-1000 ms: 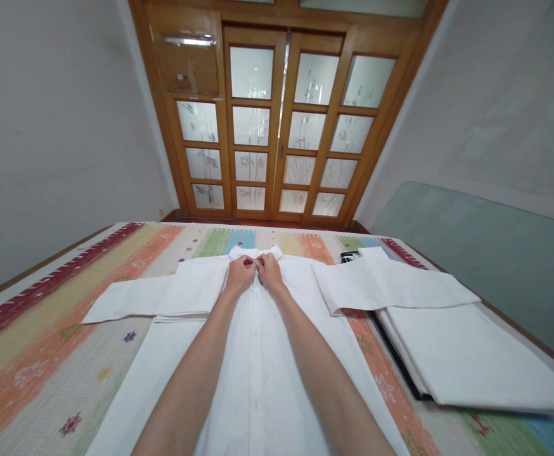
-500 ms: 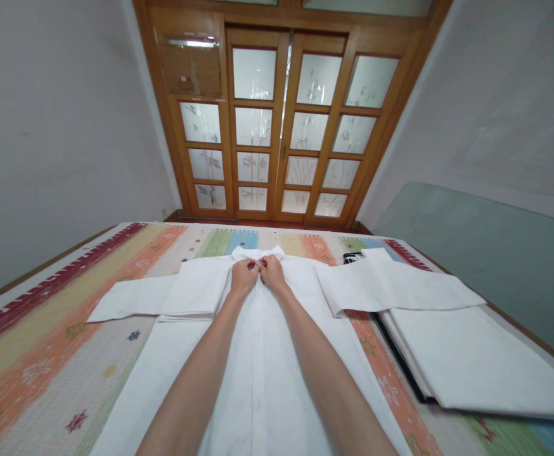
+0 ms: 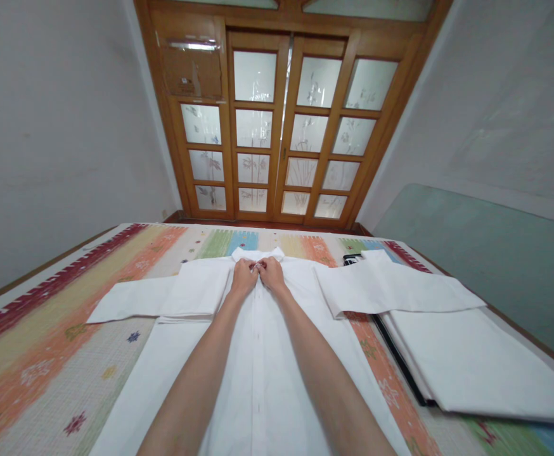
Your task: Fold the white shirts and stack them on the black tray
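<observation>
A white long-sleeved shirt [image 3: 232, 380] lies front up, its collar [image 3: 277, 253] at the far end and its sleeves spread to both sides. Just below the collar, my left hand [image 3: 244, 276] pinches the front edge of the shirt. My right hand [image 3: 271, 273] grips the same edge from the other side, and the fingertips of both hands nearly meet. Any button between the fingers is too small to make out. Down the middle, the placket [image 3: 258, 354] runs toward me between my forearms.
A patterned, striped bedspread [image 3: 91, 380] lies beneath the shirt. On the right, folded white cloth [image 3: 486, 367] with a black edge sits partly under the right sleeve. A small black-and-white item [image 3: 352, 259] lies behind that sleeve. Wooden glass-paned doors [image 3: 281, 126] stand beyond, and a pale green panel [image 3: 486, 234] leans right.
My fingers have shifted very slightly at the collar, still pinching the shirt. The shirt and the things around it lie as before.
</observation>
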The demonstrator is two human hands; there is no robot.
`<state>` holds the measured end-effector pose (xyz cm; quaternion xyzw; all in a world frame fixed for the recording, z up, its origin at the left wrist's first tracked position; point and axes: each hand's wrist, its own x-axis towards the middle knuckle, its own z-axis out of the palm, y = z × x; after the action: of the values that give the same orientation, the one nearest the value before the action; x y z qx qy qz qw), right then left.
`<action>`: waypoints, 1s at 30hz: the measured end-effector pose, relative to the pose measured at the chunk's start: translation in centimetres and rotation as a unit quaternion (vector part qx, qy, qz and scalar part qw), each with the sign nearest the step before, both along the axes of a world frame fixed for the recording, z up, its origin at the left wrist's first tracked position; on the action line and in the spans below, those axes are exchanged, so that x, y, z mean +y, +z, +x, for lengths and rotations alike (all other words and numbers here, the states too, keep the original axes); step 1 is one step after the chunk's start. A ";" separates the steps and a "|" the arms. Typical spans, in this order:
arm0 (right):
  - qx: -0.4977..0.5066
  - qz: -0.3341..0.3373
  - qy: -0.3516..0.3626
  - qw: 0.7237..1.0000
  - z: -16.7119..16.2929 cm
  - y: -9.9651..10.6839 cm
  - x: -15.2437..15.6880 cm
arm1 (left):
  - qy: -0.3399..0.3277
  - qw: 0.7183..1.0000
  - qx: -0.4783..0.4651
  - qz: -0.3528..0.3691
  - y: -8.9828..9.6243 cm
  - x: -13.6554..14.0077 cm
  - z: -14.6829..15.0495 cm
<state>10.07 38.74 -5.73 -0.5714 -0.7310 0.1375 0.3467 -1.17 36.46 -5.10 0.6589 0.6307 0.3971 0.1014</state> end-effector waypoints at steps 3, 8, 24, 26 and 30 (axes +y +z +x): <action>0.005 0.001 -0.001 1.000 0.0 -0.2 0.2 | -0.010 1.000 0.000 -0.008 -0.1 0.2 -0.3; 0.008 -0.001 -0.002 1.000 0.0 -0.2 0.4 | -0.020 1.000 0.000 -0.015 0.0 0.4 -0.6; 0.049 -0.029 0.051 0.997 0.7 0.6 1.1 | -0.004 1.000 0.029 -0.005 0.0 0.8 -0.3; 0.059 -0.032 0.055 0.996 0.8 0.6 1.2 | -0.005 1.000 0.028 -0.009 0.0 0.9 -0.3; 0.076 -0.038 0.050 0.995 0.8 0.5 1.4 | 0.000 1.000 0.027 -0.013 0.0 1.0 -0.4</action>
<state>10.91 40.16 -5.21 -0.5348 -0.7244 0.2252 0.3722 -1.55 37.45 -5.12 0.6678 0.6383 0.3714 0.0930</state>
